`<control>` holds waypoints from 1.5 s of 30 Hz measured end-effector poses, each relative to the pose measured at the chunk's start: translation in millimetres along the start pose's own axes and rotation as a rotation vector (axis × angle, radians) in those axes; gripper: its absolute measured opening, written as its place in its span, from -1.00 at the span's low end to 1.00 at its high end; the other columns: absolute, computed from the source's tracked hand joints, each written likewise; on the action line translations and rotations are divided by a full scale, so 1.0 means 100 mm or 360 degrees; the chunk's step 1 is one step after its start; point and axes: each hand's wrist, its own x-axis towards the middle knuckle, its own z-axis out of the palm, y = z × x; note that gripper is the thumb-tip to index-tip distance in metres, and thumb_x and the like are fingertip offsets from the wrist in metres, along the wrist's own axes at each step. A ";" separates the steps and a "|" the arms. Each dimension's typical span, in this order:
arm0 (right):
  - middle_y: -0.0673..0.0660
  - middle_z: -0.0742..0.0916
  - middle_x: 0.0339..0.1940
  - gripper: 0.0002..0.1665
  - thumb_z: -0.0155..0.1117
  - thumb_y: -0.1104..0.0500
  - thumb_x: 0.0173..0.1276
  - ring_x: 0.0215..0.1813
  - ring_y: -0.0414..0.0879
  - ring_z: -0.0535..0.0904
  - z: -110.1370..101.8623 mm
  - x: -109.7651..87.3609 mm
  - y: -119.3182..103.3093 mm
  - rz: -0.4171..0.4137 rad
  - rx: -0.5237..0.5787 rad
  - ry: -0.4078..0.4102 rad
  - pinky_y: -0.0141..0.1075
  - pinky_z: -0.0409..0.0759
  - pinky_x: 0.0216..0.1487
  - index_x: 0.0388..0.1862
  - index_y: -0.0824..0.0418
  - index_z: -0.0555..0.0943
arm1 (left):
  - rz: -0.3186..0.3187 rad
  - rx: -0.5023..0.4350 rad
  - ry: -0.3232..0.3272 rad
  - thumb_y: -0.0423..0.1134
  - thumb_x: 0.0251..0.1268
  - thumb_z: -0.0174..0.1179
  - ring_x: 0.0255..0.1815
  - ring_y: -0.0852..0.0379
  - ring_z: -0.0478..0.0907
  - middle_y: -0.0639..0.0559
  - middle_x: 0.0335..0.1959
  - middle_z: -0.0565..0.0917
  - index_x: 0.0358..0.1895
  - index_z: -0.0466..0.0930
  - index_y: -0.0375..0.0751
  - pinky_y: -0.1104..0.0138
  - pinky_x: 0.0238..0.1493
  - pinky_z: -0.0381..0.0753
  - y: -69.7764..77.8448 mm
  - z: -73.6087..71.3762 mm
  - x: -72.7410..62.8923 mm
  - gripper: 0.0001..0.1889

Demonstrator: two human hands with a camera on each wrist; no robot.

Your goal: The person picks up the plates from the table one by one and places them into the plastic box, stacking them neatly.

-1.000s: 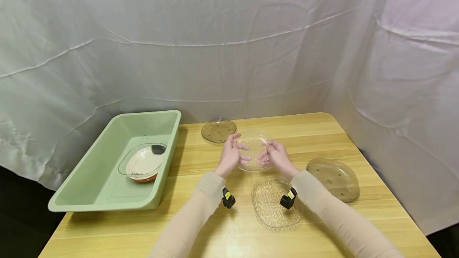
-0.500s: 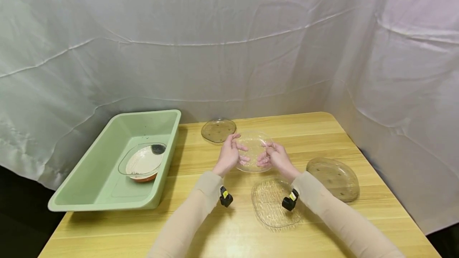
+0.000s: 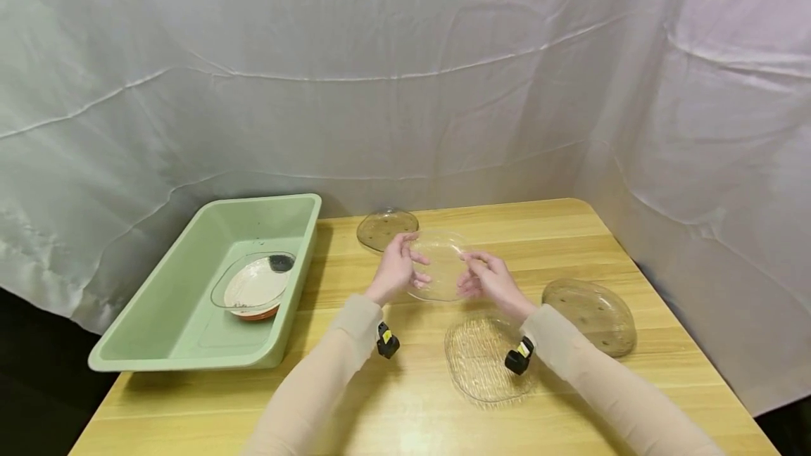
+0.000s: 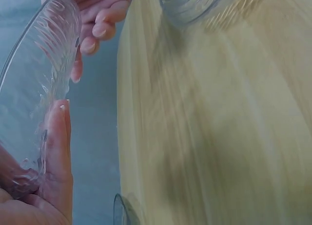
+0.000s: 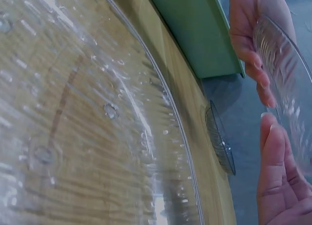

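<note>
A clear glass plate (image 3: pixel 442 266) with a rippled rim is held in the air above the table between both hands. My left hand (image 3: pixel 394 269) grips its left edge, and my right hand (image 3: pixel 495 283) pinches its right edge. In the left wrist view the plate (image 4: pixel 53 54) is tilted, with fingers under its wall. A second clear plate (image 3: pixel 484 364) with a textured surface lies on the table below my right wrist. It fills much of the right wrist view, where small feet (image 5: pixel 111 110) show through it.
A green basin (image 3: pixel 190 364) stands on the left, holding a clear glass dish (image 3: pixel 218 294) with a white bowl (image 3: pixel 253 287) beneath. Brownish see-through plates lie on the wooden table (image 3: pixel 405 414): one plate (image 3: pixel 386 229) at the back, another plate (image 3: pixel 592 319) at the right.
The held plate and my left hand have shifted slightly to the left. My right hand keeps nearly the same place. The things on the table and in the basin have not moved.
</note>
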 end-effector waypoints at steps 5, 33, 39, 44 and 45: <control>-0.07 0.71 -0.48 -0.45 -0.23 0.10 0.70 -0.46 -0.25 0.71 -0.04 0.00 0.00 -0.0014 0.0054 0.0008 -0.41 0.74 -0.32 0.43 0.47 0.27 | -0.0024 -0.0003 0.0013 -0.31 0.69 -0.42 -0.61 0.13 0.65 -0.36 -0.03 0.63 0.52 0.16 -0.23 0.34 -0.49 0.75 0.06 -0.10 0.00 -0.54; -0.05 0.72 -0.45 -0.45 -0.20 0.11 0.69 -0.43 -0.24 0.72 -0.11 -0.01 -0.04 -0.0017 0.0008 0.0011 -0.41 0.75 -0.30 0.38 0.53 0.27 | -0.0038 0.0167 0.0210 -0.31 0.66 -0.47 -0.58 0.22 0.68 -0.24 -0.10 0.56 0.48 0.10 -0.34 0.40 -0.44 0.76 0.56 -1.16 -0.09 -0.54; -0.01 0.73 -0.42 -0.45 -0.18 0.09 0.69 -0.41 -0.23 0.72 -0.08 -0.01 -0.05 -0.0014 -0.0004 -0.0011 -0.38 0.77 -0.27 0.38 0.53 0.28 | -0.0103 0.0138 0.0261 -0.34 0.62 -0.50 -0.52 0.22 0.66 -0.21 -0.07 0.50 0.50 0.02 -0.38 0.40 -0.31 0.78 0.55 -1.52 -0.19 -0.52; -0.03 0.73 -0.43 -0.45 -0.20 0.10 0.69 -0.42 -0.23 0.72 -0.04 0.01 -0.05 -0.0016 -0.0015 -0.0015 -0.40 0.76 -0.29 0.37 0.52 0.29 | -0.0147 0.0065 0.0299 -0.53 0.40 -0.46 -0.49 0.23 0.69 -0.29 0.05 0.48 0.55 -0.10 -0.38 0.44 -0.25 0.77 0.54 -1.84 -0.30 -0.38; -0.03 0.73 -0.44 -0.46 -0.21 0.10 0.69 -0.42 -0.23 0.72 -0.02 0.01 -0.05 -0.0008 -0.0009 -0.0010 -0.40 0.75 -0.30 0.37 0.52 0.30 | -0.0155 0.0046 0.0305 -0.55 0.36 -0.45 -0.49 0.24 0.69 -0.30 0.06 0.49 0.55 -0.13 -0.39 0.45 -0.25 0.77 0.53 -1.90 -0.32 -0.35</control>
